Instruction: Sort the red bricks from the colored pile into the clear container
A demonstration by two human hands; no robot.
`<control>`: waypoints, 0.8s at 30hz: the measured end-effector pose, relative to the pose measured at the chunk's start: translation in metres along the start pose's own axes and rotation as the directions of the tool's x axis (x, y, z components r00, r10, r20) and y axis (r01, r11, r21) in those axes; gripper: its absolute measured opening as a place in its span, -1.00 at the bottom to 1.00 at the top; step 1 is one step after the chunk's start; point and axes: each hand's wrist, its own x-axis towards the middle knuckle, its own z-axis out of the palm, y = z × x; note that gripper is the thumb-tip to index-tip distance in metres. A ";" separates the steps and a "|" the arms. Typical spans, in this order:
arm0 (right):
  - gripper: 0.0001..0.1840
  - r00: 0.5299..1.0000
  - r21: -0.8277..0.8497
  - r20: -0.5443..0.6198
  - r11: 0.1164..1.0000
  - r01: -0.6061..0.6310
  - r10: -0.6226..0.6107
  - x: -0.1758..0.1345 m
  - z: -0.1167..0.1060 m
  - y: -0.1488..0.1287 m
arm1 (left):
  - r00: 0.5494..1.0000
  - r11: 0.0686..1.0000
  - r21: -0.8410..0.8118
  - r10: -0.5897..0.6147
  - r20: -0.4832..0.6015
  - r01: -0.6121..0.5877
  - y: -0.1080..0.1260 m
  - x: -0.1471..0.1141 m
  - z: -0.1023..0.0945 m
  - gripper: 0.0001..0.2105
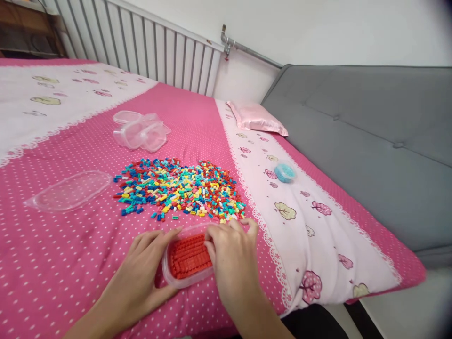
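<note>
A clear plastic container (187, 284) stands on the pink bedspread close to me, with rows of small red bricks (190, 256) packed inside. My left hand (146, 263) holds its left side, thumb at the near rim and fingers at the far one. Over the container's right end is my right hand (233, 252), its thumb and index finger bent down together at the red bricks; whatever they pinch is hidden. Just beyond both hands spreads a pile of loose small bricks (183, 186) in blue, red, yellow, green and white.
A clear oval lid (70, 190) lies left of the pile. Behind it are several clear containers (143, 132). A blue-filled tub (284, 173) sits to the right, with a pink pillow (256, 117) farther back. A grey headboard (367, 141) and a white radiator (148, 44) border the bed.
</note>
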 end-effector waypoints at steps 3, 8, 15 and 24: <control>-0.82 1.000 -0.016 0.007 0.999 -0.028 0.028 0.001 0.000 0.000 | 1.000 1.000 -0.005 -0.009 -0.006 0.009 0.001 0.000 0.000 -0.31; -0.79 0.999 -0.021 0.033 0.999 -0.035 0.035 0.001 0.002 -0.001 | 0.997 0.998 -0.033 -0.062 -0.034 0.061 0.007 0.000 0.001 -0.36; -0.77 0.999 -0.036 -0.022 0.998 -0.043 0.042 0.002 0.005 0.003 | 1.000 1.000 -0.004 0.000 0.001 0.000 0.005 0.000 0.000 -0.31; -0.71 0.996 -0.012 -0.092 1.000 -0.013 0.012 -0.001 0.008 0.010 | 0.999 0.999 0.016 0.027 0.040 -0.028 0.009 0.000 -0.004 -0.30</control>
